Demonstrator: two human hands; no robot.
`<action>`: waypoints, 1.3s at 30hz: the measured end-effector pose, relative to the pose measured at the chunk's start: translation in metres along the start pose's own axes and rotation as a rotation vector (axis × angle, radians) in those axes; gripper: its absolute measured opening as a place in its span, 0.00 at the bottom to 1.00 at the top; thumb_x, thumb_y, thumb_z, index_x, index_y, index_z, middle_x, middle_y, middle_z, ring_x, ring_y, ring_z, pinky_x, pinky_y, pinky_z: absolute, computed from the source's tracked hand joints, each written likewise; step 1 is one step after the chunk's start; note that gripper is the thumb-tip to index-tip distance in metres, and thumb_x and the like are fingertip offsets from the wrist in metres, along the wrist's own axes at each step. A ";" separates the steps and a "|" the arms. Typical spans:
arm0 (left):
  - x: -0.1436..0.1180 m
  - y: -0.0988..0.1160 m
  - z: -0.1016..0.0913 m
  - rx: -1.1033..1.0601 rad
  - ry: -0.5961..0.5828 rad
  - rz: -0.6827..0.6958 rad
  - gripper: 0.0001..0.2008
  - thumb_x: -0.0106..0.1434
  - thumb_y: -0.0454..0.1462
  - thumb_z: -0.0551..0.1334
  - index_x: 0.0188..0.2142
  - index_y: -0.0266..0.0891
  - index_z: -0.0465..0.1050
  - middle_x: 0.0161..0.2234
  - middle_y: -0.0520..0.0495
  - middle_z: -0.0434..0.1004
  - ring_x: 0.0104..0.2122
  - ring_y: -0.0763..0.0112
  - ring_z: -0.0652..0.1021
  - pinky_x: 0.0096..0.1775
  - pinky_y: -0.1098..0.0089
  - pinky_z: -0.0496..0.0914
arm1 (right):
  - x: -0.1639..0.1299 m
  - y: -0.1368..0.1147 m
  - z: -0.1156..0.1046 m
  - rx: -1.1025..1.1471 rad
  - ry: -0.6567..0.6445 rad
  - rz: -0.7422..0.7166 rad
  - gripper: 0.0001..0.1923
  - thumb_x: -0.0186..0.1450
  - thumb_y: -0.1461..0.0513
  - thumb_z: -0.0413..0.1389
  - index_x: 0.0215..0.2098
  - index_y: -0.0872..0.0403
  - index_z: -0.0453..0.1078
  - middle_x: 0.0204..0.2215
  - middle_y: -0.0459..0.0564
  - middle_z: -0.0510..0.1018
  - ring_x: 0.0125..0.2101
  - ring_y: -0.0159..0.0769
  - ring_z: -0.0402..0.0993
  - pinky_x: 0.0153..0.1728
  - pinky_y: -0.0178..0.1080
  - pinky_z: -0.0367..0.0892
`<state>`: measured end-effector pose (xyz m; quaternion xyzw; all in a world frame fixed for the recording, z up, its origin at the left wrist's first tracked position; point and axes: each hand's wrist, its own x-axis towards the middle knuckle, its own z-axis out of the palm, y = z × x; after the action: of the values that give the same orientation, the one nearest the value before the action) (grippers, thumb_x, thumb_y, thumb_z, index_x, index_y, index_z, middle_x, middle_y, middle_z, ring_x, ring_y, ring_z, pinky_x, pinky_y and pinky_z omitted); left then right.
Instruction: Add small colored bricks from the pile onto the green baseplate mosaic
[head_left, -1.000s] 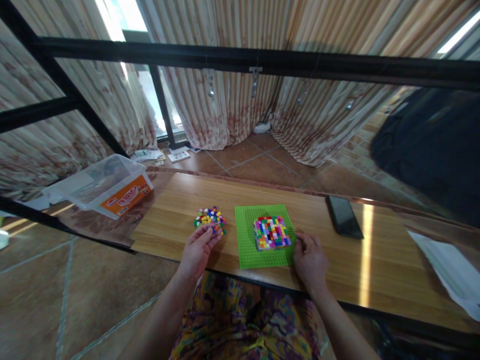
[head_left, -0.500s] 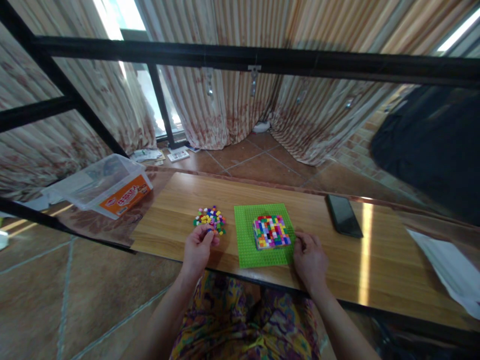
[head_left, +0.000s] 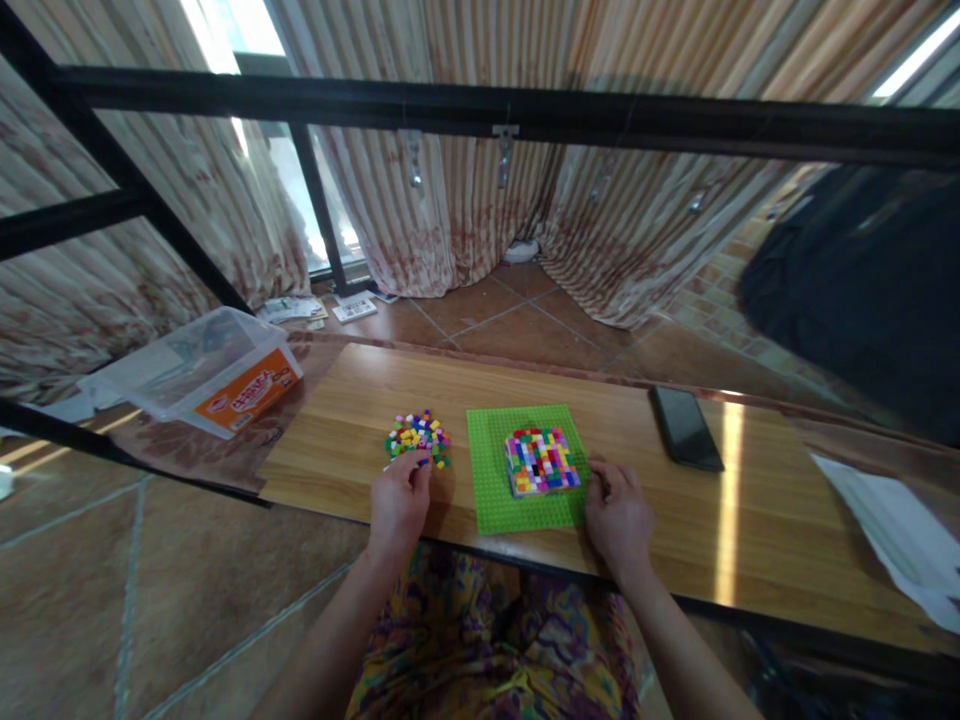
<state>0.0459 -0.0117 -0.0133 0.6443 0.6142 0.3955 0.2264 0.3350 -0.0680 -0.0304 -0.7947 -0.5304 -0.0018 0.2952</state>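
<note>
A green baseplate (head_left: 491, 485) lies on the wooden table (head_left: 757, 520) in front of me. On it sits a square block of many-coloured small bricks (head_left: 541, 462). Left of the plate is a loose pile of small coloured bricks (head_left: 418, 436). My left hand (head_left: 400, 502) is palm down at the pile's near edge, its fingertips pinched on a small blue brick (head_left: 423, 462). My right hand (head_left: 619, 516) rests on the table with curled fingers, touching the plate's right near corner and holding nothing.
A black phone (head_left: 685, 428) lies to the right of the plate, with white paper (head_left: 892, 535) at the far right. A clear plastic box with an orange label (head_left: 196, 370) stands at the left. A black metal bar (head_left: 525, 115) crosses overhead.
My left hand turned from palm up to palm down and closed its fingers at the pile's near edge. My right hand stayed by the plate's corner.
</note>
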 end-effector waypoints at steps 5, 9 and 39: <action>0.003 0.001 -0.002 0.057 0.031 0.080 0.09 0.62 0.38 0.55 0.36 0.39 0.74 0.33 0.46 0.78 0.33 0.67 0.77 0.37 0.68 0.71 | 0.000 -0.002 -0.001 -0.008 -0.007 0.014 0.13 0.64 0.61 0.47 0.41 0.54 0.72 0.40 0.50 0.74 0.35 0.33 0.69 0.32 0.35 0.58; 0.003 -0.001 -0.003 0.055 0.041 0.086 0.08 0.62 0.38 0.55 0.35 0.38 0.72 0.33 0.46 0.76 0.32 0.68 0.76 0.36 0.69 0.70 | -0.001 -0.002 -0.001 -0.002 -0.010 0.013 0.13 0.64 0.61 0.47 0.41 0.54 0.72 0.40 0.50 0.74 0.35 0.33 0.69 0.33 0.34 0.58; 0.010 0.015 0.007 0.594 -0.176 0.055 0.08 0.65 0.34 0.50 0.36 0.36 0.66 0.34 0.40 0.72 0.34 0.59 0.75 0.33 0.66 0.66 | -0.001 0.001 0.001 0.031 0.012 -0.021 0.14 0.64 0.60 0.46 0.41 0.54 0.71 0.40 0.52 0.74 0.38 0.35 0.69 0.36 0.36 0.60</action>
<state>0.0599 -0.0028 -0.0031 0.7305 0.6632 0.1474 0.0697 0.3348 -0.0679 -0.0319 -0.7846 -0.5368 -0.0013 0.3104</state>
